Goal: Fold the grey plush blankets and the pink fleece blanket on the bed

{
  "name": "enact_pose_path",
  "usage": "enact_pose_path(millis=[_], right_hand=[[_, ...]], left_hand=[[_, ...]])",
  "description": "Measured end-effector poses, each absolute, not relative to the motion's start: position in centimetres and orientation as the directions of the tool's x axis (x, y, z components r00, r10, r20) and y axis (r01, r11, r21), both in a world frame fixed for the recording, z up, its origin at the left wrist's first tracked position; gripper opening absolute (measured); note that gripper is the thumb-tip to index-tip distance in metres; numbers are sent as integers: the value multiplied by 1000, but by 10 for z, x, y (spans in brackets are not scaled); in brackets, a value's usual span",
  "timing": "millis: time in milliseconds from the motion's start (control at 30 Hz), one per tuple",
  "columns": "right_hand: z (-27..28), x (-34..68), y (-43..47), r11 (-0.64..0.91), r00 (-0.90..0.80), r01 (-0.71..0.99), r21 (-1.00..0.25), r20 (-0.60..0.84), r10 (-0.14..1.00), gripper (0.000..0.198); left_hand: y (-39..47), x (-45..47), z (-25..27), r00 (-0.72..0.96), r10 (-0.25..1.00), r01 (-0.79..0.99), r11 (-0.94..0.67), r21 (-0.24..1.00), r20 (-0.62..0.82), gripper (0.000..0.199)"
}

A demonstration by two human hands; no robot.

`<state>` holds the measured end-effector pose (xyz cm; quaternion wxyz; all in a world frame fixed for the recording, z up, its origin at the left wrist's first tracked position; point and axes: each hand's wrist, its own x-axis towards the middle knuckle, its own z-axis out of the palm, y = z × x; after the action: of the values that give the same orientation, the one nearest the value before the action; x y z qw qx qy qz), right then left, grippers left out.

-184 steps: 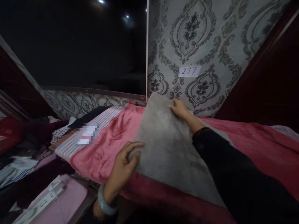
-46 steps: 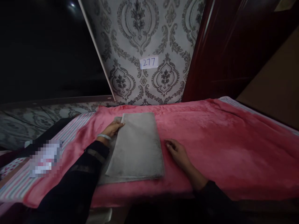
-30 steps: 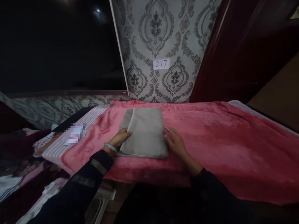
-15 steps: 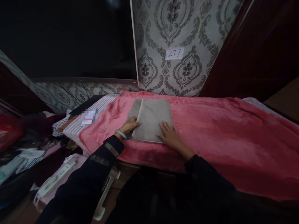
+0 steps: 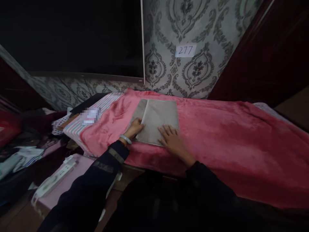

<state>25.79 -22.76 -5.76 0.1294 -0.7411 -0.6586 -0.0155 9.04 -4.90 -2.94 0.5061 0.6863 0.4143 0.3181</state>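
The left hand [image 5: 134, 129] pinches the upper layer's edge of the rectangular, folded grey cloth [image 5: 159, 113] on the plush pink blanket [image 5: 229, 135] — a tug could skew its uneven layers — while the right hand [image 5: 173, 141], fingers spread flat on it, could rumple its smooth face by pushing sideways.

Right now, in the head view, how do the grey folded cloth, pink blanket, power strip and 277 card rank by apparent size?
Largest to smallest, as they look:
1. pink blanket
2. grey folded cloth
3. power strip
4. 277 card
Their true sizes may differ.
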Motion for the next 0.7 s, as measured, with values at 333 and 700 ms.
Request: enact_pose_path(millis=[333, 700], right_hand=[[-20, 380, -140, -131, 274, 906, -402, 322, 906, 47], [-17, 439, -24, -224, 323, 901, -373, 228, 919, 43]], left_hand=[[-43, 87, -37, 491, 871, 101, -41, 994, -14, 43], [-53, 79, -33, 534, 844, 326, -247, 913, 38, 51]])
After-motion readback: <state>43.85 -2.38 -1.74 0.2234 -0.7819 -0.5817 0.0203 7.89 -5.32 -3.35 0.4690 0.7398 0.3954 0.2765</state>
